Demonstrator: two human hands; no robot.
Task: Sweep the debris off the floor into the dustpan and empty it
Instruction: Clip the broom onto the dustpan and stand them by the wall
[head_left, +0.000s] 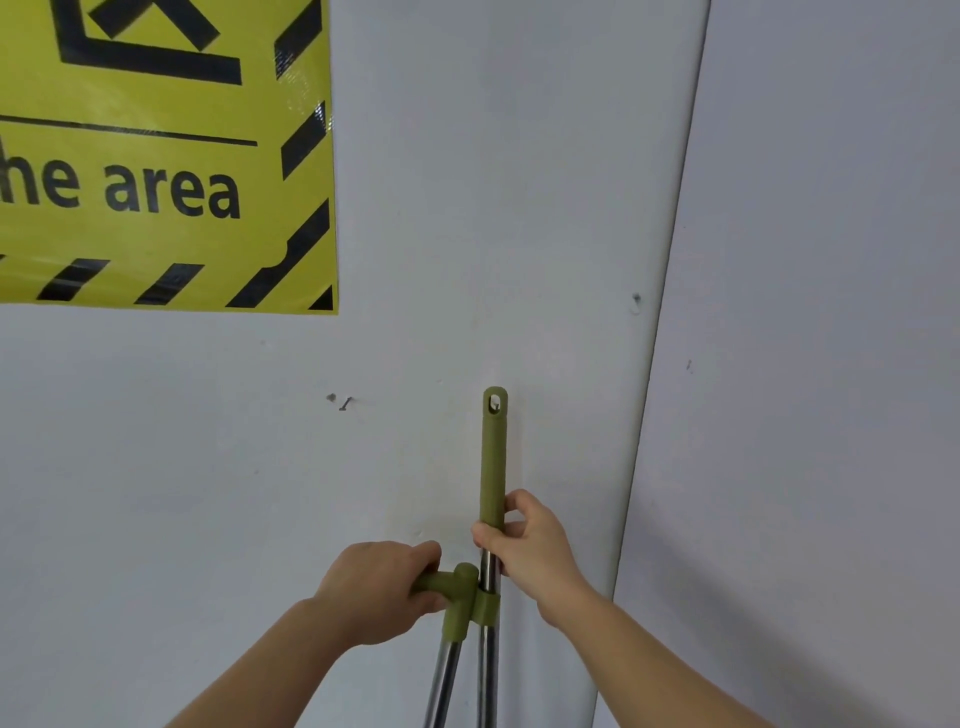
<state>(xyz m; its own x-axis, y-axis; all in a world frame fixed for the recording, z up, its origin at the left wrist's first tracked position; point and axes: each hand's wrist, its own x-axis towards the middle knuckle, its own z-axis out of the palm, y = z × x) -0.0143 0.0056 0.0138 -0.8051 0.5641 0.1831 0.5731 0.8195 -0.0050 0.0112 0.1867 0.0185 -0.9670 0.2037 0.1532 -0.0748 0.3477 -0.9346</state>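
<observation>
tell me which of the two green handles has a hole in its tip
The tall straight handle in the right hand; the short sideways grip in the left hand has none.

One view only, head-worn, wide-angle. Looks straight at wall (467, 234), close up. Corner (670, 291) runs down right of centre, bowed by lens. Sign (156, 156) cropped at upper left. Forearms (291, 665) enter from bottom edge. Left hand (379, 592) grips dustpan handle (449, 584), right hand (530, 545) grips broom handle (493, 457), lower centre, near lens.
</observation>
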